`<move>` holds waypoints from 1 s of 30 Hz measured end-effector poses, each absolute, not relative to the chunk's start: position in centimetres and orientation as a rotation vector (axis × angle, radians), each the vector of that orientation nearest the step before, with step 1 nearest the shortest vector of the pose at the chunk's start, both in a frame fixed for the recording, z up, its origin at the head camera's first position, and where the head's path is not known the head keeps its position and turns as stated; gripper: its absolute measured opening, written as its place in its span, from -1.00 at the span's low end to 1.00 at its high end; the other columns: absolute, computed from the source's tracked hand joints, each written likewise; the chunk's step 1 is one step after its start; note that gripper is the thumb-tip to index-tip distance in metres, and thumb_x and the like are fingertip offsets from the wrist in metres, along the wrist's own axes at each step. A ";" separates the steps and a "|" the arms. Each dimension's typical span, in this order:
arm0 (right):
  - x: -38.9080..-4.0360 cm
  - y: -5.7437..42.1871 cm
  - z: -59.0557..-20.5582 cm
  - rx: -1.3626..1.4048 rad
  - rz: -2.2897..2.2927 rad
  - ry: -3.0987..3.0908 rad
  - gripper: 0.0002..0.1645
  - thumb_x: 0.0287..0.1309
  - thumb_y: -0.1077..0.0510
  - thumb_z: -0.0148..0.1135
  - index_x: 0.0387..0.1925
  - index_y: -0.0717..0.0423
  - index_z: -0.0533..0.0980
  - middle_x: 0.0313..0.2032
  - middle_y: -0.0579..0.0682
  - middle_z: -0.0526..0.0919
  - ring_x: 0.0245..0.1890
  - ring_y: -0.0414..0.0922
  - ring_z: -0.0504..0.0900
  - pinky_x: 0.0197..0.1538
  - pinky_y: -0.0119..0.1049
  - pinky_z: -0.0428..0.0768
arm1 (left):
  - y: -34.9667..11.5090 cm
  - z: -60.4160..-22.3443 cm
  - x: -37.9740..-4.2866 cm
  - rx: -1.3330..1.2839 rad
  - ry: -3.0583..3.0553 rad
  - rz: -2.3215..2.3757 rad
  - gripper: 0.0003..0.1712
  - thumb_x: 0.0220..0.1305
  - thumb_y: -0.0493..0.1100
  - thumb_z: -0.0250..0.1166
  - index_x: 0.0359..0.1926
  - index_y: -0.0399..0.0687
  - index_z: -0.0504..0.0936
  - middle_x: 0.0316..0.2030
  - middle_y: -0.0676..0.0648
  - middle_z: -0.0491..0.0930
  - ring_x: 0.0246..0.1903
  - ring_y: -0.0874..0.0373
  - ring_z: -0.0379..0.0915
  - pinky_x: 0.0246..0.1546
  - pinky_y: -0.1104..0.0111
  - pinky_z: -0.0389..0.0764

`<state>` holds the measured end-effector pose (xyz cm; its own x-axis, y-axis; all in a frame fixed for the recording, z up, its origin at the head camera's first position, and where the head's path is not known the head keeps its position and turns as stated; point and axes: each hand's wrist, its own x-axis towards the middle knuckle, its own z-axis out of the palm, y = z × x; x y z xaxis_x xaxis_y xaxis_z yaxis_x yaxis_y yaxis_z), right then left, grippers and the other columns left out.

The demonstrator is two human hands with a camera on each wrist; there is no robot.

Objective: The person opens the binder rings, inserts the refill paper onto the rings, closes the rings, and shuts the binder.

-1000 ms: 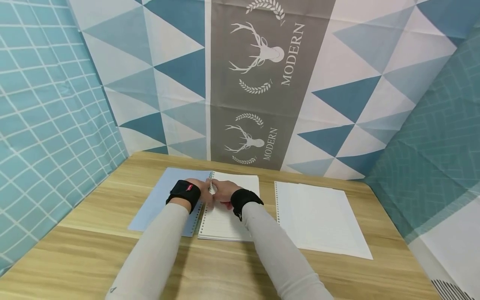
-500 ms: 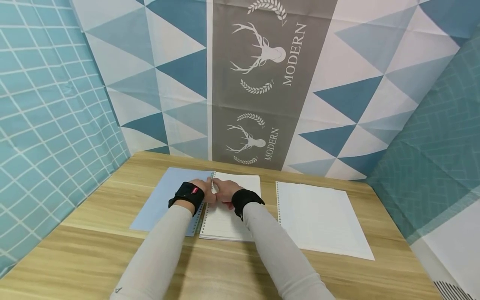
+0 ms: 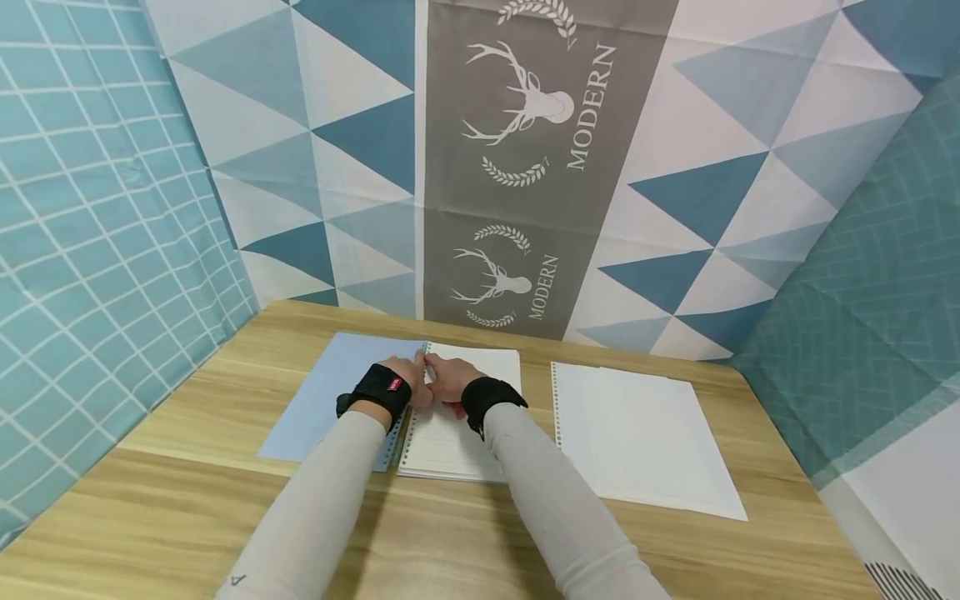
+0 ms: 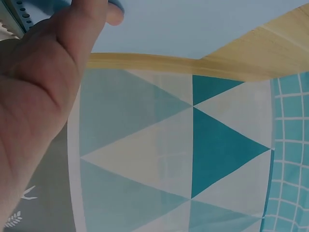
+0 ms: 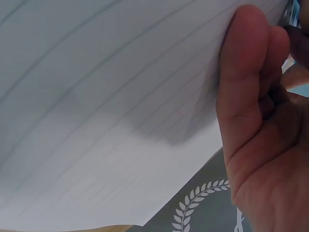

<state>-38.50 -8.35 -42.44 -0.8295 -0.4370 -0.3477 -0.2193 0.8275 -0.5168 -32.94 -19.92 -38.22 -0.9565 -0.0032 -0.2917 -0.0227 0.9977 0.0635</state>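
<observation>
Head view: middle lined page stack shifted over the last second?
No, no visible shift in any direction: the middle lined page stack keeps its place against the grey wall panel. Both drift slightly right together, likely camera motion.

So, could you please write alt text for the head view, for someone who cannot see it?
A person's left hand and right hand are close together at the hole-punched edges of a blue sheet, on the left, and white lined pages, on the right. Further right, more white paper lies on a wooden table.
</observation>
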 end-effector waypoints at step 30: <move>-39.7 -9.0 -42.7 -0.361 -0.823 2.466 -0.11 0.48 -0.19 0.06 0.61 -0.48 -0.18 -0.78 0.05 0.55 -0.88 -0.11 0.46 -0.77 -0.26 0.46 | -21.4 -41.0 -36.9 0.095 3.092 -0.046 -0.42 0.26 0.11 0.32 0.20 -0.12 0.63 -0.05 -0.27 0.66 -0.17 -0.15 0.65 -0.16 0.02 0.70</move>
<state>-39.74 -8.98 -42.67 -0.8339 -0.3964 -0.3840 -0.0861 0.7807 -0.6190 -36.93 -21.37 -41.00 -0.9970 0.0606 -0.0484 0.0620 0.9977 -0.0281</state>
